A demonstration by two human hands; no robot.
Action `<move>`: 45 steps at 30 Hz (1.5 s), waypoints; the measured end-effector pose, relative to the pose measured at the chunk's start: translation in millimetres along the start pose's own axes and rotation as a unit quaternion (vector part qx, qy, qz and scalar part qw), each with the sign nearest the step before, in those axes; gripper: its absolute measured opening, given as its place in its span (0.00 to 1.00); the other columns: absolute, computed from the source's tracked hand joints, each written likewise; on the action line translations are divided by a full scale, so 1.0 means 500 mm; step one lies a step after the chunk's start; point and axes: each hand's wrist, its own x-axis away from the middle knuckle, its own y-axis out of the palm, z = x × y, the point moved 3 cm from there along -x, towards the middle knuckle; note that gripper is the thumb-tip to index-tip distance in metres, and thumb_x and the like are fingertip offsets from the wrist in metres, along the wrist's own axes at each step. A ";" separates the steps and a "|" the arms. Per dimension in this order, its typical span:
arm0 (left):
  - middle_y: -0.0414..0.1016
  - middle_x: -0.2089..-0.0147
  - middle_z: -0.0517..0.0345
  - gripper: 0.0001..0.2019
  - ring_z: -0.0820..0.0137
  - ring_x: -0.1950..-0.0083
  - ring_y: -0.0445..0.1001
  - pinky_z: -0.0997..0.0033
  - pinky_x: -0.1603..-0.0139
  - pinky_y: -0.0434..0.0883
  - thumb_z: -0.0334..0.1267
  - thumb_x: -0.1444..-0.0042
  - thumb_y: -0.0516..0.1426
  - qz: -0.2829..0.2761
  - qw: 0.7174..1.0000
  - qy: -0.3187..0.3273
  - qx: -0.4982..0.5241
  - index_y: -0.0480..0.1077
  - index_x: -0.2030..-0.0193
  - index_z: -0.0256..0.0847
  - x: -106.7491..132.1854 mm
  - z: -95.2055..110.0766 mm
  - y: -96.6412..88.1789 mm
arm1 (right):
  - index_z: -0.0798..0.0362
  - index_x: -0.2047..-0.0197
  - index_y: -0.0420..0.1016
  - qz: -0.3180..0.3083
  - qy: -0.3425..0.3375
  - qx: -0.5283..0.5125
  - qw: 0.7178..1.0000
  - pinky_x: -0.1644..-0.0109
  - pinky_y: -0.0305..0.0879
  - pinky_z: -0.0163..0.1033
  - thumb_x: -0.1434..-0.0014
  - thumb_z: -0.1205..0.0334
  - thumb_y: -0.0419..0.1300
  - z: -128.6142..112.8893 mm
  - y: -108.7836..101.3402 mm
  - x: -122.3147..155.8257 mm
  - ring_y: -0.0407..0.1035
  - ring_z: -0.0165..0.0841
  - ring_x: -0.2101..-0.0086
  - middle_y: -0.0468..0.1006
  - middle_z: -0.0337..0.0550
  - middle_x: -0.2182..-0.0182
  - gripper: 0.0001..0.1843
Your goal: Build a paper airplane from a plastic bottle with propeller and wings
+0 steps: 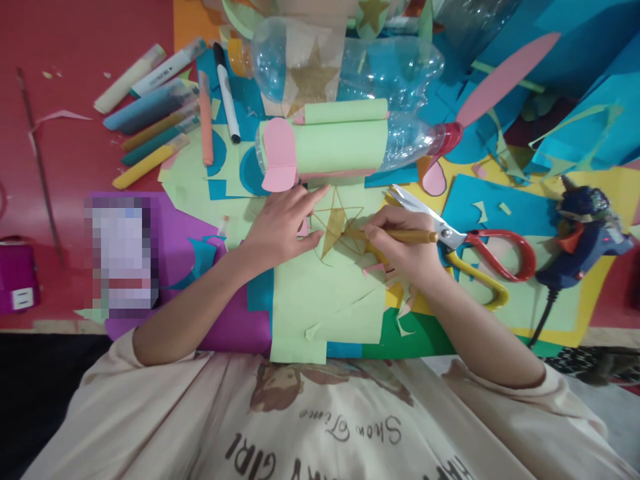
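Note:
My right hand grips a gold-brown marker, its tip on a star drawing outlined on light green paper. Part of the star is coloured in gold-brown. My left hand lies with fingers spread on the paper at the star's left side, holding nothing. Just beyond both hands lies a plastic bottle wrapped in light green paper, with pink paper pieces at its base and a red cap. Open scissors with red and yellow handles lie beside my right hand.
Several markers lie at the upper left. Another clear bottle with an orange cap lies at the back. A glue gun rests at the right. A blurred-out rectangular thing is on purple paper. Paper scraps surround my hands.

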 end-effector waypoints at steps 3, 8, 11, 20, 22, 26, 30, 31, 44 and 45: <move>0.66 0.60 0.53 0.29 0.60 0.52 0.65 0.61 0.47 0.63 0.42 0.40 0.51 0.000 1.000 -0.004 -0.001 0.55 0.33 0.38 -0.001 0.001 0.000 | 0.52 0.82 0.64 -0.005 -0.002 -0.003 1.000 0.77 0.54 0.34 0.52 0.65 0.55 -0.001 0.001 0.000 0.58 0.26 0.80 0.66 0.35 0.85 0.10; 0.67 0.59 0.51 0.29 0.59 0.51 0.65 0.59 0.46 0.63 0.42 0.40 0.50 -0.010 1.000 -0.006 -0.007 0.55 0.33 0.35 -0.001 0.005 -0.002 | 0.51 0.82 0.65 0.001 0.009 -0.036 0.999 0.78 0.55 0.34 0.52 0.66 0.56 0.005 -0.004 -0.003 0.59 0.26 0.81 0.66 0.35 0.85 0.09; 0.67 0.59 0.52 0.29 0.60 0.51 0.65 0.60 0.46 0.63 0.42 0.40 0.51 -0.009 1.000 -0.007 -0.007 0.55 0.32 0.37 0.000 0.004 -0.002 | 0.51 0.82 0.67 0.023 0.027 -0.068 0.997 0.77 0.59 0.34 0.52 0.65 0.56 0.014 -0.010 -0.005 0.62 0.27 0.80 0.69 0.36 0.83 0.09; 0.67 0.58 0.51 0.30 0.59 0.52 0.65 0.61 0.47 0.63 0.43 0.40 0.51 -0.003 1.000 -0.004 -0.005 0.56 0.33 0.35 0.000 0.004 -0.001 | 0.52 0.71 0.75 -0.012 0.020 -0.107 0.994 0.72 0.67 0.35 0.46 0.63 0.57 0.017 -0.003 -0.001 0.70 0.29 0.76 0.76 0.38 0.76 0.06; 0.67 0.58 0.51 0.30 0.59 0.52 0.65 0.60 0.47 0.63 0.43 0.40 0.51 -0.007 1.000 -0.006 -0.005 0.56 0.33 0.34 0.000 0.005 -0.001 | 0.51 0.68 0.77 -0.012 0.015 -0.108 0.994 0.70 0.68 0.36 0.45 0.62 0.58 0.016 -0.004 0.000 0.71 0.29 0.75 0.77 0.38 0.74 0.06; 0.67 0.59 0.51 0.30 0.60 0.52 0.65 0.60 0.47 0.63 0.43 0.40 0.51 -0.007 1.000 -0.006 -0.006 0.55 0.32 0.36 -0.001 0.005 -0.002 | 0.52 0.71 0.76 0.030 0.004 -0.102 0.994 0.73 0.66 0.35 0.47 0.59 0.63 0.015 -0.009 -0.002 0.70 0.29 0.75 0.76 0.38 0.77 0.06; 0.67 0.59 0.52 0.29 0.59 0.50 0.65 0.61 0.46 0.62 0.43 0.40 0.51 -0.005 1.000 -0.003 -0.004 0.56 0.33 0.36 0.000 0.004 -0.003 | 0.52 0.73 0.74 0.035 0.001 -0.075 0.997 0.75 0.63 0.35 0.48 0.62 0.62 0.014 -0.006 -0.005 0.67 0.28 0.78 0.73 0.36 0.80 0.04; 0.67 0.59 0.52 0.29 0.60 0.50 0.65 0.61 0.46 0.62 0.43 0.40 0.51 -0.004 1.000 -0.002 -0.004 0.55 0.33 0.36 0.000 0.004 -0.004 | 0.52 0.74 0.73 0.036 -0.002 -0.067 0.997 0.75 0.63 0.35 0.48 0.63 0.61 0.014 -0.005 -0.005 0.67 0.27 0.78 0.73 0.35 0.81 0.04; 0.67 0.57 0.50 0.29 0.59 0.50 0.65 0.60 0.45 0.63 0.42 0.39 0.51 -0.002 1.000 0.008 -0.011 0.55 0.33 0.32 -0.001 0.003 -0.001 | 0.53 0.74 0.73 -0.008 -0.008 -0.020 1.000 0.74 0.59 0.33 0.48 0.67 0.60 0.014 -0.003 -0.004 0.64 0.26 0.77 0.73 0.36 0.78 0.04; 0.67 0.58 0.50 0.29 0.59 0.50 0.65 0.60 0.45 0.63 0.42 0.39 0.51 -0.001 1.000 0.009 -0.010 0.55 0.33 0.33 -0.001 0.003 -0.001 | 0.53 0.74 0.73 -0.016 -0.005 -0.021 1.000 0.75 0.58 0.33 0.48 0.67 0.60 0.014 -0.003 -0.003 0.63 0.26 0.77 0.73 0.36 0.78 0.05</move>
